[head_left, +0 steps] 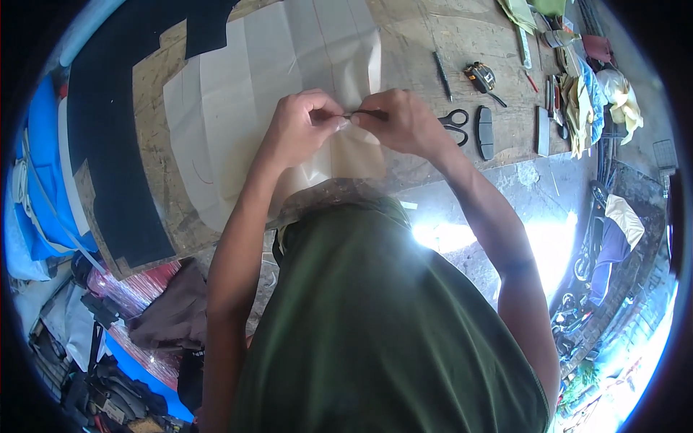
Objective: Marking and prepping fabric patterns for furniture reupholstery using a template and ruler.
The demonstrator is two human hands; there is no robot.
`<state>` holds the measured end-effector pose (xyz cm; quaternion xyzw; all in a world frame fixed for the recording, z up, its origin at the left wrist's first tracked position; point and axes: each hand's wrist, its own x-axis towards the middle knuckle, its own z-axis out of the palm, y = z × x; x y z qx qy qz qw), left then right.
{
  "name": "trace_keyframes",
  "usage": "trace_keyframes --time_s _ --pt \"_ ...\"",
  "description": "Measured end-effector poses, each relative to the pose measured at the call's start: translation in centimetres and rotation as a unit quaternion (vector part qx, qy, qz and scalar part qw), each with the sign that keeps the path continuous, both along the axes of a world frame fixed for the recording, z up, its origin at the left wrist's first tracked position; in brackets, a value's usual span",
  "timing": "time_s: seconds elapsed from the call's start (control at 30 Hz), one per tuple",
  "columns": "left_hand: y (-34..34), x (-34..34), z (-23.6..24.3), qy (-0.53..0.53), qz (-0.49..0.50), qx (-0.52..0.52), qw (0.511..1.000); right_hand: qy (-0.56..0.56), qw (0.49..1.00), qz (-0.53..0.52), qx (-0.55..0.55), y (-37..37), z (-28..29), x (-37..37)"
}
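Both hands meet over the near part of a large cream paper sheet (281,54), which has fold creases and thin drawn lines. My left hand (299,130) is closed, thumb and forefinger pinched together. Opposite it, my right hand (404,126) is closed in the same way. Between the fingertips runs a small, thin dark piece (372,113), held from both ends; its kind is too small to make out. Black-handled scissors (455,123) lie just right of my right hand, their blades hidden behind it.
On the wooden table (411,43) lie a dark pen (442,76), a tape measure (480,76), a dark curved-edged block (484,133) and a grey flat block (542,131). Black material (112,166) covers the left side. Tools and cloths crowd the far right edge.
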<state>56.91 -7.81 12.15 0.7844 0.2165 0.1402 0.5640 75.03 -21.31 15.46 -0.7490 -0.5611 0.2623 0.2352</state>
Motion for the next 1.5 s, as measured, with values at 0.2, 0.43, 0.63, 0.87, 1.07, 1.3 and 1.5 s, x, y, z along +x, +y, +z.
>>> trace_keyframes --time_s 0.2,0.43,0.63,0.87,1.07,1.3,1.5 --pt "0.5 0.0 1.3 0.043 -0.014 -0.045 0.998 0.092 0.993 0.003 -0.069 0.7 0.7 0.8" --pt "-0.4 -0.5 1.5 0.013 0.010 -0.022 1.000 0.099 0.995 -0.002 0.013 -0.8 -0.7 -0.7" --pt "-3.2 -1.4 -1.3 0.012 0.027 -0.042 0.999 0.160 0.964 -0.192 0.094 -4.9 -3.1 -0.2" --pt "-6.9 -3.4 -11.4 0.102 -0.062 0.338 0.933 0.133 0.950 -0.280 0.029 -10.2 -4.0 -1.9" --pt "-7.3 -4.3 -14.5 0.173 -0.003 0.329 0.928 -0.067 0.986 -0.068 -0.139 -10.3 -9.1 -4.7" --pt "-7.4 -5.2 -12.3 0.197 0.000 0.330 0.923 -0.092 0.965 -0.025 -0.244 -8.8 -12.1 -6.0" --pt "-1.8 -14.2 -10.0 0.115 0.152 0.335 0.923 -0.086 0.982 -0.050 -0.163 -10.0 -13.2 -5.5"
